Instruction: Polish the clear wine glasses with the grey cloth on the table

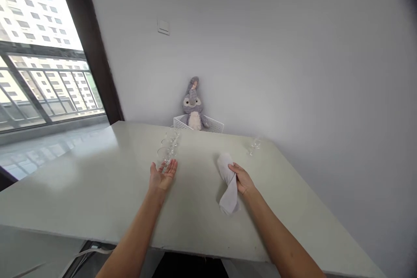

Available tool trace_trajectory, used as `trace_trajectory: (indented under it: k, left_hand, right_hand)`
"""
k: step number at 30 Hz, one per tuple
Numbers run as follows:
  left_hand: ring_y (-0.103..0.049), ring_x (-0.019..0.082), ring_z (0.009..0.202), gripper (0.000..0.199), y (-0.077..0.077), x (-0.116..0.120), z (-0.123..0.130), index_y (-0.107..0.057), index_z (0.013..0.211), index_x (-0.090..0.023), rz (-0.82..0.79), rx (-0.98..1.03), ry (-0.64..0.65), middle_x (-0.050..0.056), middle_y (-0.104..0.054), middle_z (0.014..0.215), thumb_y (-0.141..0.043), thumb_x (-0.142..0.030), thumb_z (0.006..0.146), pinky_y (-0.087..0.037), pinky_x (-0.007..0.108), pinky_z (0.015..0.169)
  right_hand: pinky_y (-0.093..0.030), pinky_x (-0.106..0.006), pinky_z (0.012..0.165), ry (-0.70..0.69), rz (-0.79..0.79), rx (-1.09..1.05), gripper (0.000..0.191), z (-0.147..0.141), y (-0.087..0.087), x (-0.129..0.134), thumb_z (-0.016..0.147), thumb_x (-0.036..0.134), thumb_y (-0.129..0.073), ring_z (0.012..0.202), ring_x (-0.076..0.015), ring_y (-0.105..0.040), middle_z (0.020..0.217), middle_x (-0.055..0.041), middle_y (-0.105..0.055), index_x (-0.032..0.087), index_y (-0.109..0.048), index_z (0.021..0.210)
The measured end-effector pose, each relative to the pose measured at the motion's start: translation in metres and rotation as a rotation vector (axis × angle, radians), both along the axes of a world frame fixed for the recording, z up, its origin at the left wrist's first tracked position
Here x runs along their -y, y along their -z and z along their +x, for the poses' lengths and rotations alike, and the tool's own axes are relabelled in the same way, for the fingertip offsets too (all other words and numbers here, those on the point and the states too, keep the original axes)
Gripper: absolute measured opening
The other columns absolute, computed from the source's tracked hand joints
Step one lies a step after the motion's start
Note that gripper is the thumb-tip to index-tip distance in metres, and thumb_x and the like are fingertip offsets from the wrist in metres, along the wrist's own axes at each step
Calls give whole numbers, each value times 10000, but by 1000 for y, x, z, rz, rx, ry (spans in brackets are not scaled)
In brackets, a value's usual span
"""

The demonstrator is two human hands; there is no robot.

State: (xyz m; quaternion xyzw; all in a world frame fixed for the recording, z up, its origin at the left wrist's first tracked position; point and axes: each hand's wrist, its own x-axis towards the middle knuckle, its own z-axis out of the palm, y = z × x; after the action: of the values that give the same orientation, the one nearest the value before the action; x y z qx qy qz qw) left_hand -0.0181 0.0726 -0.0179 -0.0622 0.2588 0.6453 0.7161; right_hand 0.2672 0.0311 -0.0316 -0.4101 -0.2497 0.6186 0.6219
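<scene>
A row of clear stemmed glasses [163, 153] stands left of the middle of the pale table. At the near end of that row is my left hand [163, 175], palm up with its fingers apart, next to the nearest glass; whether it touches the glass is hard to tell. My right hand [241, 177] grips a white cloth [230, 193] by its middle, and the cloth's two ends spread out above and below the fingers. Another clear glass [255, 144] is by itself toward the back right.
The pale table [195, 226] reaches the grey wall. Behind its far edge, a grey plush toy [194, 113] sits in a white basket [215, 126]. A window is at left, and a cable [94, 251] hangs by the near left edge.
</scene>
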Motion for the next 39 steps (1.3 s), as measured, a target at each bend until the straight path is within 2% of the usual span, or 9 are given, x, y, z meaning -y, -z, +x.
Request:
trace_trajectory:
  k: [6, 11, 17, 21, 24, 28, 31, 33, 39]
  left_hand:
    - [-571, 228, 996, 159, -5, 9, 6, -435, 792, -143, 120, -69, 46, 157, -543, 1036, -480, -292, 826, -551, 321, 717]
    - [-583, 200, 976, 169, -15, 28, 53, -515, 910, -170, 439, -207, 202, 69, -604, 979, -582, -200, 758, -484, 342, 838]
    - [-593, 126, 818, 329, -24, 42, 90, -457, 1020, -244, 655, -341, 333, 12, -587, 983, -617, -239, 733, -486, 254, 697]
    - [-561, 95, 657, 367, -22, 43, 93, -447, 1045, -241, 756, -556, 422, 22, -572, 969, -620, -287, 725, -454, 211, 555]
    - [-552, 101, 689, 392, -19, 39, 95, -456, 1072, -238, 803, -739, 414, 16, -575, 929, -618, -308, 722, -440, 205, 577]
    - [-532, 181, 941, 444, -19, 30, 94, -491, 1138, -224, 935, -962, 456, 84, -515, 1167, -605, -339, 724, -441, 276, 750]
    - [-511, 204, 988, 439, -22, 26, 91, -540, 1118, -227, 1031, -1017, 469, 89, -436, 1279, -626, -338, 702, -425, 303, 800]
    - [-539, 183, 908, 452, -27, 25, 89, -533, 1134, -219, 1011, -1016, 520, 82, -537, 1150, -619, -346, 709, -431, 299, 779]
    - [-576, 167, 693, 484, -43, 25, 84, -539, 1137, -186, 779, -1093, 873, 48, -619, 794, -476, -495, 769, -473, 303, 625]
  right_hand:
    - [-472, -230, 595, 183, 36, -11, 267, 4, -16, 31, 549, 216, -747, 593, -111, -568, 682, 29, -625, 180, -600, 769]
    - [-454, -210, 600, 400, 234, 111, 229, -20, -55, 49, 635, 264, -705, 628, -91, -545, 735, 35, -613, 201, -604, 830]
    - [-459, -282, 652, -117, 397, 493, 374, -71, -63, 53, 826, 373, -472, 634, -129, -560, 705, -11, -620, 199, -531, 1152]
    - [-462, -268, 628, -246, 370, 575, 209, -72, -47, 45, 762, 294, -564, 607, -127, -575, 658, 13, -627, 193, -625, 934]
    - [-473, -286, 633, -269, 320, 439, 154, -64, -38, 35, 728, 294, -604, 584, -144, -591, 576, -5, -623, 147, -638, 696]
    - [-480, -267, 543, -252, 208, -41, 204, -53, -34, 28, 735, 348, -605, 481, -117, -573, 594, -1, -631, 154, -613, 798]
    - [-455, -235, 477, -235, 180, -126, 244, -50, -34, 31, 787, 401, -529, 426, -101, -546, 566, 10, -610, 164, -586, 787]
    - [-466, -265, 514, -248, 278, 85, 294, -50, -34, 36, 821, 428, -461, 460, -125, -566, 568, -3, -611, 162, -582, 784]
    - [-435, -352, 748, -252, 620, 1188, 286, -37, -37, 49, 792, 414, -493, 799, -207, -585, 795, -93, -656, 160, -619, 751]
